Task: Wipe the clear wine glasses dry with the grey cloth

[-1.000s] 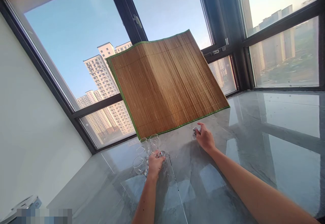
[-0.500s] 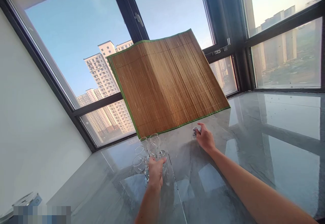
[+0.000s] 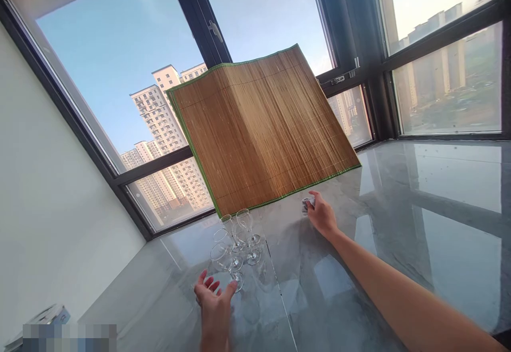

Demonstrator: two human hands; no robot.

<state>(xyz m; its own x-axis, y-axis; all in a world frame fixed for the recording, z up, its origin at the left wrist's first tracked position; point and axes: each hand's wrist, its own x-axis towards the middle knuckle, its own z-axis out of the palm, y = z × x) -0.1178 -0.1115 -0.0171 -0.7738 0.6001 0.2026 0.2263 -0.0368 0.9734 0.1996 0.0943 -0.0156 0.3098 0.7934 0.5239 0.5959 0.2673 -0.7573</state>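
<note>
Several clear stemmed glasses [image 3: 237, 261] stand upright in a close cluster on the glossy grey stone surface. My left hand [image 3: 214, 301] is just in front of the nearest glass [image 3: 219, 256], its fingers spread and curved with nothing between them. The thumb is beside that glass's foot; I cannot tell whether it touches. To the right of the glasses, my right hand [image 3: 322, 218] is closed on a small crumpled whitish cloth [image 3: 307, 203], close to the surface. Part of the cloth is hidden by the fingers.
Behind the glasses a bamboo mat [image 3: 263, 133] with green edging leans against the dark-framed window [image 3: 191, 0]. A white wall [image 3: 48, 181] borders the surface on the left. At the lower left corner is a partly blurred-out object [image 3: 51, 314].
My left hand has let go of a glass at the cluster's right side and moved left and toward me, its fingers opening. My right hand stays nearly in place with the cloth.
</note>
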